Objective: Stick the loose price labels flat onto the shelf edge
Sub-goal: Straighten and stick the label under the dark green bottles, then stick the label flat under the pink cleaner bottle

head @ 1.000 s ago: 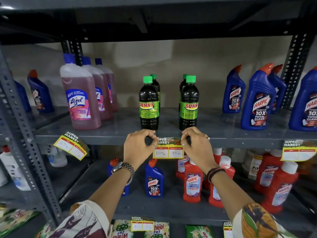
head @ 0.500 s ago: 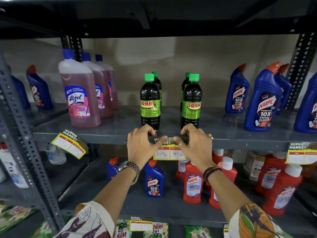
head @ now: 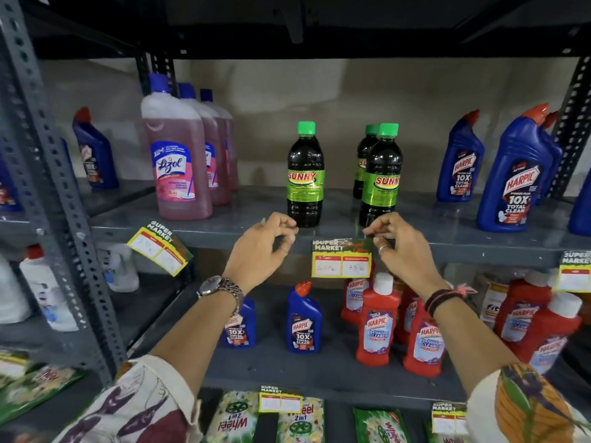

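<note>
Two hands, left [head: 260,247] and right [head: 401,247], loosely curled, empty beside middle label [head: 341,259]; it looks flat. Next: tilted label [head: 160,252], needs pressing.

**Hands at the middle label**

My left hand [head: 260,251] hovers with curled fingers just left of the price label [head: 341,258], not touching it. My right hand [head: 399,247] sits at the label's upper right corner, fingertips pinched there. The label hangs level on the shelf edge [head: 224,243], below two Sunny bottles [head: 305,175]. Further left, another label [head: 160,251] hangs tilted.
</note>
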